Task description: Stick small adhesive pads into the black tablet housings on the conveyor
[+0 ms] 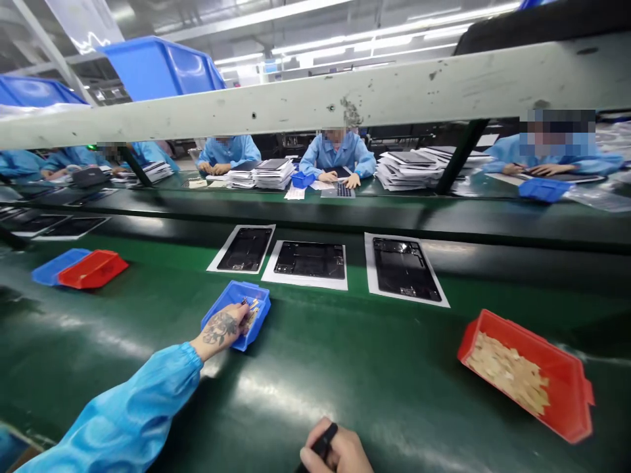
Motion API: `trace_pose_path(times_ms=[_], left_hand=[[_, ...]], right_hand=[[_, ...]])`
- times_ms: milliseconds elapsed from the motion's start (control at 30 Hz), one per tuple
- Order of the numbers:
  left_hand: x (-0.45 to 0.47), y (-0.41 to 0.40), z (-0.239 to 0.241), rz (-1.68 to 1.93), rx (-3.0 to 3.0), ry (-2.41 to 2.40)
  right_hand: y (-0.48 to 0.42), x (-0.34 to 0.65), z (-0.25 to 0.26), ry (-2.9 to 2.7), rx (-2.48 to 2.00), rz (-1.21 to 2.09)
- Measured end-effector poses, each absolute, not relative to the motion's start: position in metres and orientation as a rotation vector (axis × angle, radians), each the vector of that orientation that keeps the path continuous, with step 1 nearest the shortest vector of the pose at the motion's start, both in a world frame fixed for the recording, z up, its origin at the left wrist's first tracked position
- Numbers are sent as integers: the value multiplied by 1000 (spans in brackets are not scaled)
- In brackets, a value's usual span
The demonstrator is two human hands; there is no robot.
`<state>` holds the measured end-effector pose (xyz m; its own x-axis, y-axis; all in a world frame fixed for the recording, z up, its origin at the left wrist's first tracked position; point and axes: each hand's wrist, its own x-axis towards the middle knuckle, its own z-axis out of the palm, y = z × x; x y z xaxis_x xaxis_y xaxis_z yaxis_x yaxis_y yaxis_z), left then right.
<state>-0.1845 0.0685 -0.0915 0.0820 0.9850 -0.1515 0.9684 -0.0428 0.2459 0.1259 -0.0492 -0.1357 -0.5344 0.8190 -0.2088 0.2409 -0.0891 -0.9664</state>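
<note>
My left hand reaches into a small blue tray on the green bench, its fingers curled among small gold and orange parts; what they hold I cannot make out. At the bottom edge, my right hand is closed round a black pen-like tool. Beyond the tray, three dark flat device panels lie on white sheets: a left panel, a middle panel and a right panel.
A red bin of pale small pieces sits at the right. A red tray and a blue tray lie at the left. Across the conveyor, several people in blue coats work beside stacks of panels. A grey beam crosses overhead.
</note>
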Motion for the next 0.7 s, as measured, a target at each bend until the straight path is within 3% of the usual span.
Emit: trace_pose_path(times_ms=[333, 700], left_hand=[[-192, 62, -93, 289, 2044, 1912], [-177, 43, -69, 1007, 1856, 1957]], right_hand=[[-47, 126, -141, -1583, -1143, 1662], [-39, 127, -120, -1471, -1211, 1607]])
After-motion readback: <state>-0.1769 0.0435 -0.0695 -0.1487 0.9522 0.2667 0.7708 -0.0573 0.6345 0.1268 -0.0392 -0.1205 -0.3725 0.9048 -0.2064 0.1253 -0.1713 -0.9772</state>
